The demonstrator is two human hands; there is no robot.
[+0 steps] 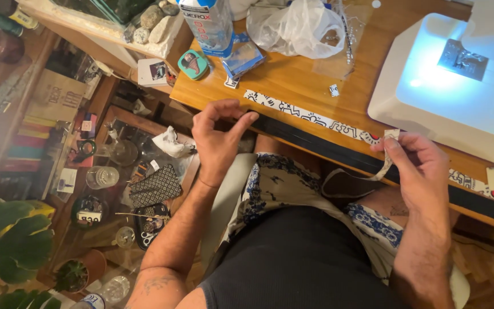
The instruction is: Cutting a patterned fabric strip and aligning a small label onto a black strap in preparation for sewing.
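Sewing machine (464,86) at two o'clock runs off the top and right edges. Plastic bottle (210,23) at twelve loses its top. The strip (367,174) drops behind the right hand (424,171), its end hidden.

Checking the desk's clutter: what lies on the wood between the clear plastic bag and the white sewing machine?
In the head view, the wooden desk between the crumpled clear plastic bag and the white sewing machine holds only a small white scrap; otherwise bare.

L hand (217,137) fingers curled, R hand (421,166) fingers pinched, forearms bare.
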